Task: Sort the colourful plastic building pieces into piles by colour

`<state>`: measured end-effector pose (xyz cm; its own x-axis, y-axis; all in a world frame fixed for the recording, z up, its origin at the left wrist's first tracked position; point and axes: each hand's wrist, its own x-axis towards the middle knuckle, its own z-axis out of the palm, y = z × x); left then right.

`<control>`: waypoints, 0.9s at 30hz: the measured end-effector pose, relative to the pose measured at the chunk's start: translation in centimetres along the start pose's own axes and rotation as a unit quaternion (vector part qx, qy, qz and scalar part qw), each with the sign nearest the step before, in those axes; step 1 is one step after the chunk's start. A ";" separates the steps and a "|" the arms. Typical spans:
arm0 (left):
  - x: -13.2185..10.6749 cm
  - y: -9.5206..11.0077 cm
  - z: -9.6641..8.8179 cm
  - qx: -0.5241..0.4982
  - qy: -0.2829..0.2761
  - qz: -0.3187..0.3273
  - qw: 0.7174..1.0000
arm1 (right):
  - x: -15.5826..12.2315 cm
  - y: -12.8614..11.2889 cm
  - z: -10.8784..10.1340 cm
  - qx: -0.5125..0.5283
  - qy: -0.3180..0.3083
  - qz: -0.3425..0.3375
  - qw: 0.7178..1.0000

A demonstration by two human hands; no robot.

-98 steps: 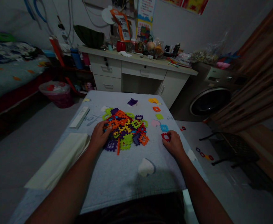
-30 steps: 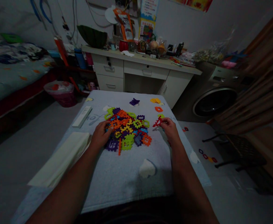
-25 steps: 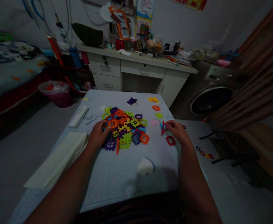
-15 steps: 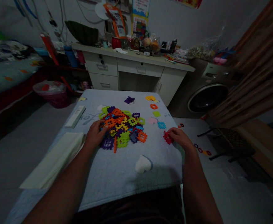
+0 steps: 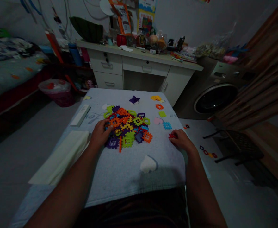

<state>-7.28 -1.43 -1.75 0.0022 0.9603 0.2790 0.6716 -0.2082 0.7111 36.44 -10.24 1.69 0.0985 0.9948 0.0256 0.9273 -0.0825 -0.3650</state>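
Note:
A heap of colourful plastic interlocking blocks lies on the cloth-covered table. My left hand rests against the heap's left edge, thumb and fingers apart, by an orange window-shaped block. Some of its fingertips are hidden among the pieces. On the right side of the table, my right hand is closed on a red block, mostly covered by the fingers. Beyond that hand, a blue block, a green block, an orange block and yellow blocks stand in a line.
Purple blocks sit at the table's far side. Along the left edge are a white box and a pale folded packet. Several blocks lie on the floor at right, near a stool. A desk stands behind.
The view has shifted slightly. My right hand has turned over the red block, which now shows less between the fingers. My left hand stays at the heap's edge.

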 end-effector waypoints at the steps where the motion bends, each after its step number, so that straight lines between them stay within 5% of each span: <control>1: -0.1 0.1 0.0 -0.001 0.001 -0.003 1.000 | 0.2 -0.2 -0.2 -0.009 0.002 0.000 1.000; 7: -0.3 0.4 -0.2 -0.018 0.000 -0.018 1.000 | 2.9 -5.1 -2.0 0.009 0.033 -0.072 0.997; 14: -0.6 0.3 -0.2 -0.023 0.010 0.000 1.000 | 5.0 -13.0 0.0 0.026 -0.128 -0.181 0.975; 27: -0.6 0.8 -0.5 -0.024 0.009 -0.007 1.000 | 4.4 -11.4 3.2 0.132 -0.097 -0.173 0.971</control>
<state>-7.17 -2.30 -1.03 -0.0207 0.9597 0.2802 0.6356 -0.2037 0.7446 25.17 -4.72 2.97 -0.2957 0.9550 0.0222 0.7657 0.2509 -0.5922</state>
